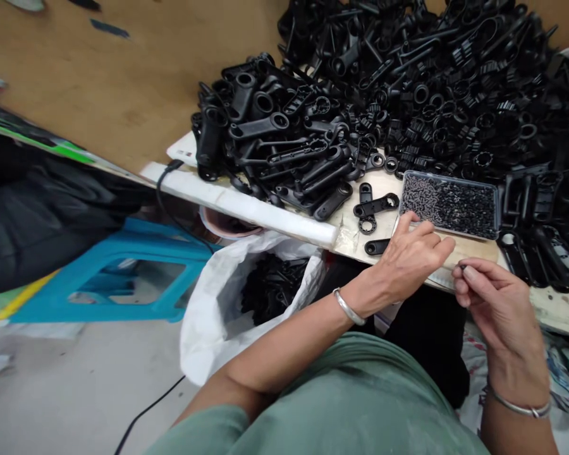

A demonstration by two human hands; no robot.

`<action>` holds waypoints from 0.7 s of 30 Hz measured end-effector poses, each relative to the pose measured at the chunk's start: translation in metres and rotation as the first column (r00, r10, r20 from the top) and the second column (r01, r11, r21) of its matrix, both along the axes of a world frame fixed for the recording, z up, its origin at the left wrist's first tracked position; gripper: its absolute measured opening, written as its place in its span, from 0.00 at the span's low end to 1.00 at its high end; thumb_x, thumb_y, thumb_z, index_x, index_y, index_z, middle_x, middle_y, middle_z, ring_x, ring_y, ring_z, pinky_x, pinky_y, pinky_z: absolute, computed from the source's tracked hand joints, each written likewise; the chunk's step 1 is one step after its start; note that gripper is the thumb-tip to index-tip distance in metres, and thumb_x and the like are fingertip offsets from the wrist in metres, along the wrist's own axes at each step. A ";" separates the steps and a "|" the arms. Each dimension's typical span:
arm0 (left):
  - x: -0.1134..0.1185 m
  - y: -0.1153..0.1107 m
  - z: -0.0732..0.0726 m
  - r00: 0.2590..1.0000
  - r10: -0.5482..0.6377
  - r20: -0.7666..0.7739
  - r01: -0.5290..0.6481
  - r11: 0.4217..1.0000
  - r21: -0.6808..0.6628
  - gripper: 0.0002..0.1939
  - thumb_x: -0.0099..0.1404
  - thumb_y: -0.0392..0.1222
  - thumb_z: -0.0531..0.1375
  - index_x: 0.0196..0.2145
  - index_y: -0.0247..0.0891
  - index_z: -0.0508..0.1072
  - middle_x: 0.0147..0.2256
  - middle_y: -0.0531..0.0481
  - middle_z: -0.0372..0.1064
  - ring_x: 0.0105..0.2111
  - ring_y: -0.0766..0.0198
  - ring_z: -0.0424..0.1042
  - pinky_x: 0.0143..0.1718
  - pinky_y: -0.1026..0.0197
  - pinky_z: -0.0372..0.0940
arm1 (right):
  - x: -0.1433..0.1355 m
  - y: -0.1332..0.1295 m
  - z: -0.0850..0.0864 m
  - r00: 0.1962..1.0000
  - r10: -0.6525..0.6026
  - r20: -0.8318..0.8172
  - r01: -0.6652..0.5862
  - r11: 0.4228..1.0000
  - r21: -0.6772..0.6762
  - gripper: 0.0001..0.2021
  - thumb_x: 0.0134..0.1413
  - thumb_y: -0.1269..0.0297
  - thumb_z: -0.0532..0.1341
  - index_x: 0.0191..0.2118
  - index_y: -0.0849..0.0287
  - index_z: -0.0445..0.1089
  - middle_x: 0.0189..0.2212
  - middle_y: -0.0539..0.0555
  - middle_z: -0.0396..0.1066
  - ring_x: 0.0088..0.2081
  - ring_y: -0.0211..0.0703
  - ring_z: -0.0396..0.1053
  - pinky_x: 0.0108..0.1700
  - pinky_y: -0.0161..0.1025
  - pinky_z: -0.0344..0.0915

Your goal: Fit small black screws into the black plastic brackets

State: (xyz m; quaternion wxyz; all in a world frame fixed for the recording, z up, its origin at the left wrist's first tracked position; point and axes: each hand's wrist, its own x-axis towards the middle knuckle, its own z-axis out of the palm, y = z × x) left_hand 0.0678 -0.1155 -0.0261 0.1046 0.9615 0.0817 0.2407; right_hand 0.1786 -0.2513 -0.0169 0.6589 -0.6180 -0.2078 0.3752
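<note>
My right hand [497, 297] pinches a small dark piece [463, 267] between thumb and fingertips, in front of the table edge. My left hand [415, 256] is palm down at the near edge of a clear plastic box [497, 212], its fingers curled and fingertips hidden; what they hold, if anything, does not show. Inside the box lie tiny grey metal parts [420, 194] on the left and tiny black pieces [469, 205] on the right. Left of this hand, a black crank-like arm [375, 247] lies partly covered, with further black arms [377, 205] crossed behind it.
A large heap of black plastic parts [284, 151] covers the back of the table. More black arms [545, 253] lie right of the box. Below the white table edging [246, 205] stands a white sack [208, 328] of black parts, beside a blue stool [123, 309]. A cable [164, 202] hangs down.
</note>
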 end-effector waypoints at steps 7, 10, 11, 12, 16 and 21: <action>-0.012 -0.012 0.002 0.938 0.110 0.328 0.166 0.689 -0.706 0.14 0.68 0.31 0.57 0.50 0.35 0.73 0.38 0.49 0.77 0.38 0.67 0.76 0.43 0.63 0.69 | 0.000 -0.002 0.002 0.981 0.048 -0.188 -0.048 0.999 0.008 0.10 0.40 0.62 0.75 0.31 0.57 0.80 0.25 0.52 0.75 0.21 0.30 0.66 0.19 0.25 0.64; -0.016 -0.015 0.001 0.936 0.158 0.316 0.276 0.231 -0.933 0.18 0.62 0.30 0.61 0.50 0.34 0.73 0.34 0.50 0.77 0.34 0.67 0.76 0.40 0.65 0.71 | -0.002 -0.002 0.002 0.976 0.045 -0.211 -0.045 0.999 0.003 0.10 0.39 0.62 0.75 0.31 0.57 0.80 0.25 0.52 0.75 0.21 0.30 0.67 0.20 0.25 0.65; -0.018 -0.015 0.001 0.932 0.174 0.317 0.305 0.091 -0.948 0.18 0.60 0.30 0.62 0.49 0.33 0.73 0.33 0.50 0.76 0.33 0.67 0.76 0.39 0.65 0.71 | -0.003 -0.001 0.002 0.977 0.033 -0.211 -0.034 0.999 0.000 0.10 0.39 0.63 0.75 0.31 0.57 0.80 0.25 0.53 0.75 0.21 0.31 0.68 0.20 0.25 0.66; -0.019 -0.015 0.001 0.929 0.191 0.317 0.326 -0.021 -0.945 0.18 0.59 0.30 0.63 0.48 0.33 0.73 0.33 0.49 0.76 0.32 0.68 0.76 0.39 0.65 0.71 | -0.004 -0.001 0.002 0.978 0.020 -0.207 -0.021 1.000 -0.001 0.10 0.39 0.63 0.75 0.30 0.57 0.80 0.25 0.53 0.76 0.21 0.31 0.68 0.20 0.25 0.66; -0.022 -0.016 0.003 0.912 0.268 0.310 0.366 -0.191 -0.911 0.16 0.54 0.31 0.67 0.42 0.33 0.76 0.33 0.50 0.75 0.33 0.68 0.76 0.41 0.63 0.72 | -0.009 0.000 0.002 0.988 -0.020 -0.153 0.024 0.999 0.022 0.09 0.37 0.65 0.76 0.28 0.57 0.79 0.25 0.52 0.75 0.21 0.30 0.68 0.21 0.25 0.67; -0.025 -0.018 0.003 0.889 0.326 0.322 0.401 -0.211 -0.892 0.14 0.52 0.31 0.68 0.39 0.32 0.77 0.32 0.50 0.75 0.33 0.68 0.74 0.42 0.63 0.71 | -0.015 0.002 0.001 0.996 -0.020 -0.084 0.024 0.999 0.048 0.09 0.39 0.64 0.76 0.30 0.56 0.80 0.25 0.52 0.76 0.21 0.31 0.68 0.23 0.26 0.69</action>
